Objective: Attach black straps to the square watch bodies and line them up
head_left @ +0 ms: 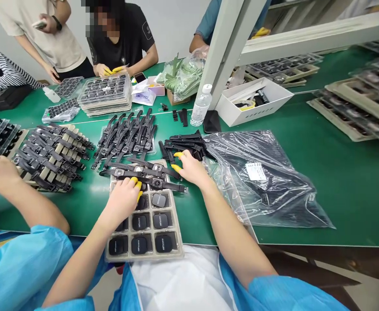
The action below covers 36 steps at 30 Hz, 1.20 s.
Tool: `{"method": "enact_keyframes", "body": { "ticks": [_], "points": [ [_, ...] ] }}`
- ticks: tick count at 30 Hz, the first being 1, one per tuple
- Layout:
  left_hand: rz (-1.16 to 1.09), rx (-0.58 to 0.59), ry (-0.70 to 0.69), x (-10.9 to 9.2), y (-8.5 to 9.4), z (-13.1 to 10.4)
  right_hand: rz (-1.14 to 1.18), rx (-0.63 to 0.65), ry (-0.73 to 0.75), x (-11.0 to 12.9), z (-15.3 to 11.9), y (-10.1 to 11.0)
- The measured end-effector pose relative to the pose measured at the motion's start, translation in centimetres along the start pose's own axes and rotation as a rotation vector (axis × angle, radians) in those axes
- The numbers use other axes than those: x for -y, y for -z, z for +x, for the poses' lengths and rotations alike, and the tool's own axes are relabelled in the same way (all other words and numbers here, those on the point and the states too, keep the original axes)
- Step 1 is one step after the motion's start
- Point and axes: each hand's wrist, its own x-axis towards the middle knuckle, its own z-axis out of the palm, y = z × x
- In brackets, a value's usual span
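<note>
Plain off-white wall (173, 26) at back. Long, smooth green-topped worktable (354, 181) across the width, thin pale trim along near edge. Straight pale-grey post (227, 47) slants in view; matching rail (319, 39) runs right from it. Light bright, even.

Tray (144, 258): beige, sectioned into squarish pockets, lying flat beneath the left hand (122, 201) and extending on its near side.
Square units (160, 221): black, round-cornered, most with pale lettering, set singly in pockets below and right of that hand.
Strapped watches (157, 184): black, backs up, stretched across the tray beyond the left fingers.
Loose straps (186, 140): black, heaped just beyond the right hand (192, 168).
</note>
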Motion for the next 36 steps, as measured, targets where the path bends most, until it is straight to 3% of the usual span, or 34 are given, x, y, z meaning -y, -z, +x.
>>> {"method": "enact_keyframes", "body": {
  "ticks": [4, 8, 15, 20, 24, 27, 29, 31, 33, 36],
  "points": [
    [0.061, 0.043, 0.013, -0.7, 0.3, 0.4, -0.019, 0.048, 0.037, 0.4, 0.7, -0.6],
    [0.094, 0.035, -0.007, -0.4, 0.2, 1.0, -0.084, 0.049, -0.044, 0.9, 1.4, -0.8],
    [0.127, -0.088, -0.154, 1.0, -1.0, 1.3, -0.132, 0.076, -0.094, 1.2, 1.1, 0.1],
    [0.143, -0.186, -0.136, 1.2, -2.3, 1.6, -0.123, 0.076, -0.111, 1.4, 0.5, 0.7],
    [0.112, -0.163, -0.130, 1.4, -1.8, 1.4, -0.070, 0.021, -0.097, 1.0, 0.0, 1.4],
    [-0.119, -0.190, -0.144, 2.3, -0.3, 0.6, 0.114, -0.314, -0.027, 0.5, -0.6, 2.5],
    [-0.416, -0.254, -0.105, 2.9, 1.0, 0.0, 0.288, -0.608, 0.051, 0.8, -1.1, 3.3],
    [-0.764, -0.338, -0.021, 2.9, 1.9, 0.0, 0.503, -0.775, 0.090, 1.7, -1.8, 4.1],
    [-1.091, -0.416, 0.028, 2.1, 2.2, 0.7, 0.753, -0.749, 0.055, 3.4, -2.7, 4.4],
    [-1.391, -0.443, 0.001, 0.2, 1.1, 2.8, 1.137, -0.452, -0.004, 6.4, -4.0, 3.7]
  ]
}}
